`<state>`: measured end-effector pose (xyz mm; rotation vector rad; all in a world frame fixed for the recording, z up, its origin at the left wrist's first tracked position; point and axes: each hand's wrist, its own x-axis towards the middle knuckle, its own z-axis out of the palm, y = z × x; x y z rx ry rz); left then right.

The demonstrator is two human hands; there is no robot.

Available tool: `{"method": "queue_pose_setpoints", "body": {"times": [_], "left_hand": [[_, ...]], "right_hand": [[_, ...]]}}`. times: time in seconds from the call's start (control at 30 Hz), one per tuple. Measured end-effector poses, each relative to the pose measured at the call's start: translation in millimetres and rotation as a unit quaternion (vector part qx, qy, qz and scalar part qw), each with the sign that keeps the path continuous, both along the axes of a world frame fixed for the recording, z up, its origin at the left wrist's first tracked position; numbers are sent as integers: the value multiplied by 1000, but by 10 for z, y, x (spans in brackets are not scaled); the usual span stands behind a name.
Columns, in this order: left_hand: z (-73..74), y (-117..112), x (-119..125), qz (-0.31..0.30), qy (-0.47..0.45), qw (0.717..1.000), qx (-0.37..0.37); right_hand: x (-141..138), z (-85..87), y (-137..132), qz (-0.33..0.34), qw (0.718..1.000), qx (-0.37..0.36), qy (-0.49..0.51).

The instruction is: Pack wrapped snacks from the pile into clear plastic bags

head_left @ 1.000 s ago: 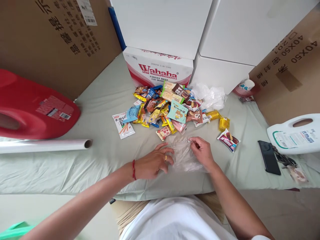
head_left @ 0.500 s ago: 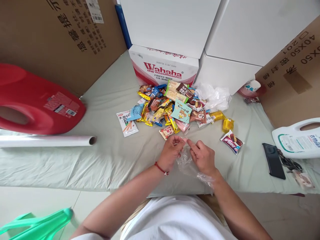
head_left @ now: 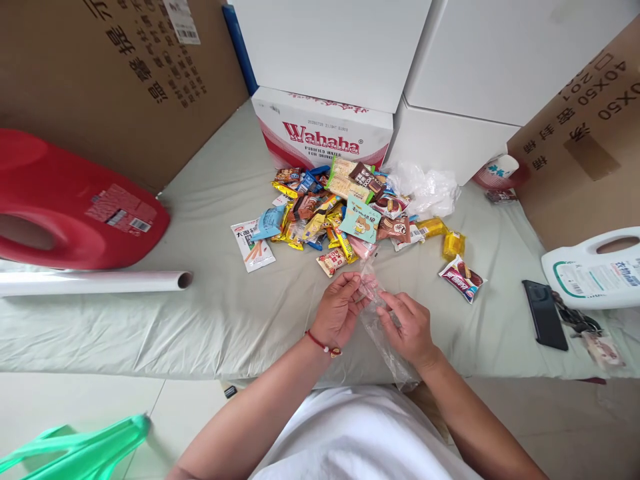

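A clear plastic bag hangs between my two hands just above the green sheet. My left hand, with a red bracelet at the wrist, pinches the bag's upper edge with closed fingers. My right hand grips the same bag from the right, fingers curled on the film. A pile of small wrapped snacks lies just beyond my hands. One red and white snack pack lies apart to the right.
A Wahaha carton and white boxes stand behind the pile, with crumpled plastic beside them. A red jug and a film roll lie at left. A white jug, black phone and keys lie at right.
The bag lay flat on the sheet under my hands a second ago. Both hands have lifted it and now pinch its top edge together; the left hand moved right.
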<state>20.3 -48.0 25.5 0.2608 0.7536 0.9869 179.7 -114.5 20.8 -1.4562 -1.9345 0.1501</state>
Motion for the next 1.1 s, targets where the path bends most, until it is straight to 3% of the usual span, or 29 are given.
{"method": "queue_pose_setpoints", "body": {"times": [0.13, 0.33, 0.63, 0.77, 1.1], "left_hand": [[12, -19, 6, -5, 5, 1000, 12], [10, -33, 47, 1, 3, 1000, 25], [-207, 84, -12, -13, -73, 997, 5], [-242, 92, -54, -34, -130, 991, 18], [-257, 110, -63, -26, -106, 993, 51]], "right_hand": [[18, 111, -2, -39, 994, -6, 99], [-18, 79, 136, -4, 1000, -3, -25], [-150, 15, 286, -41, 985, -88, 145], [-190, 12, 314, -49, 983, -88, 156], [-216, -3, 328, -24, 989, -76, 126]]}}
